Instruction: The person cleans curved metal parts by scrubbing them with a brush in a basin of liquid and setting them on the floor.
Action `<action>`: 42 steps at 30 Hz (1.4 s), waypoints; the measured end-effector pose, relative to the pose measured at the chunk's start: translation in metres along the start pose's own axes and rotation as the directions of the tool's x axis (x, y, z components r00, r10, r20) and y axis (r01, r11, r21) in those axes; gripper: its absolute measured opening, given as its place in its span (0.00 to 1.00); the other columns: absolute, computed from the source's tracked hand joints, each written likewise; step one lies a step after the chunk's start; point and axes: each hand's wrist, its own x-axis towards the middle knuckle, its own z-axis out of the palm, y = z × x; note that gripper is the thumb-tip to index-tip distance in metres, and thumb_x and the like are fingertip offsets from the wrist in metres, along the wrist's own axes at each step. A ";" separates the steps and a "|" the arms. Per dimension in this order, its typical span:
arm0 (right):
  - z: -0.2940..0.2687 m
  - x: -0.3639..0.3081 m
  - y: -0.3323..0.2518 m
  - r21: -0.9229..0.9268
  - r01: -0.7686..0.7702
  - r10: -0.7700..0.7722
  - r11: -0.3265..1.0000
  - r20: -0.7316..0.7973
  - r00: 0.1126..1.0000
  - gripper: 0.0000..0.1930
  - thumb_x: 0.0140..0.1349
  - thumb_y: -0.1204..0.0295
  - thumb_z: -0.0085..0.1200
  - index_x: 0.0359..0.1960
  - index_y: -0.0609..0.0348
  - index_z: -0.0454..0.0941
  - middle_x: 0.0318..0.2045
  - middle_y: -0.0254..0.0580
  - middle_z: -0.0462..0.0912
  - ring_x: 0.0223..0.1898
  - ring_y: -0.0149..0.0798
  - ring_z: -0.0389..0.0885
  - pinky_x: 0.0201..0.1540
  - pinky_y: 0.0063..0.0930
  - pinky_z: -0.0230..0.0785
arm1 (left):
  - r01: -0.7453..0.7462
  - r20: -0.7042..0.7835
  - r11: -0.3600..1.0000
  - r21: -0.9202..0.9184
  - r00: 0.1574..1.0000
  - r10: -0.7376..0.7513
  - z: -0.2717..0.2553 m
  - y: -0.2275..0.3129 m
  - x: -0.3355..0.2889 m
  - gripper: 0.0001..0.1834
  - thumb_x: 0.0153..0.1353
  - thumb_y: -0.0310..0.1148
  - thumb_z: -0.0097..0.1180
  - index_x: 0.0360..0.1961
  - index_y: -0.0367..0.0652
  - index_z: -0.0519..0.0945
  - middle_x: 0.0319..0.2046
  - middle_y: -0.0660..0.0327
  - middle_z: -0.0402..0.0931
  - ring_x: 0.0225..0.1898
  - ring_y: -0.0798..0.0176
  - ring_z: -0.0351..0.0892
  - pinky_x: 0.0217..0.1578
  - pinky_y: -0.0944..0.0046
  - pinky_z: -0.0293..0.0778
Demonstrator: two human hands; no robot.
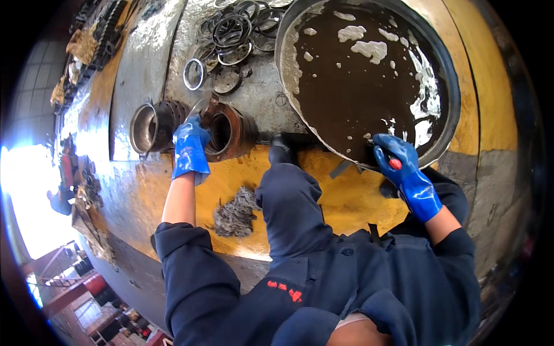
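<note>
My left hand [191, 147], in a blue rubber glove, is closed at the edge of a rusty, hollow metal cylinder [245, 134]. A grey metal piece [200, 106] juts out beyond its fingertips; whether the hand touches it I cannot tell. Just left of this hand lies a second, darker ribbed cylinder [143, 128], its bore showing. At the near rim of a large round pan [456, 109] of dark brown liquid, my gloved right hand [404, 170] is wrapped round a red-handled tool [395, 164]. The tool's working end is hidden by the hand and the murky liquid.
Several metal rings [232, 32] are heaped beyond the cylinders, with a shiny ring [194, 74] nearer. A grey wad of rag [236, 213] lies on the yellow floor plate [231, 176] by my knee. Dirty parts [95, 43] line the far left.
</note>
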 end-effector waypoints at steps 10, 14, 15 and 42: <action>0.005 -0.001 0.007 -0.069 -0.067 0.071 0.995 0.053 0.996 0.10 0.62 0.73 0.68 0.45 0.55 0.90 0.43 0.47 0.92 0.46 0.51 0.92 0.52 0.41 0.85 | -0.105 0.109 0.994 0.004 0.989 0.104 0.075 0.034 -0.027 0.30 0.61 0.58 0.69 0.55 0.48 0.85 0.55 0.51 0.87 0.56 0.41 0.87 0.58 0.46 0.81; 0.002 0.003 0.000 -0.067 -0.129 0.135 0.989 0.095 0.986 0.10 0.63 0.72 0.68 0.46 0.55 0.90 0.45 0.47 0.92 0.48 0.50 0.91 0.54 0.40 0.83 | -0.110 0.146 0.994 -0.010 0.983 0.110 0.068 0.033 -0.033 0.27 0.61 0.56 0.70 0.53 0.49 0.86 0.52 0.52 0.88 0.55 0.43 0.87 0.57 0.45 0.81; 0.002 0.002 0.000 -0.098 -0.122 0.133 0.988 0.111 0.985 0.10 0.64 0.72 0.68 0.46 0.55 0.90 0.45 0.47 0.92 0.48 0.50 0.91 0.54 0.39 0.83 | -0.114 0.160 0.993 -0.005 0.980 0.114 0.065 0.033 -0.034 0.27 0.61 0.56 0.70 0.53 0.50 0.86 0.51 0.52 0.88 0.54 0.43 0.87 0.56 0.45 0.81; 0.005 -0.005 0.006 -0.135 -0.199 0.213 0.971 0.096 0.972 0.11 0.66 0.68 0.67 0.48 0.52 0.91 0.47 0.45 0.92 0.51 0.50 0.90 0.57 0.40 0.82 | -0.060 0.217 0.946 -0.318 0.967 0.134 0.071 0.000 -0.024 0.33 0.58 0.58 0.68 0.56 0.45 0.87 0.55 0.48 0.87 0.57 0.42 0.85 0.59 0.48 0.79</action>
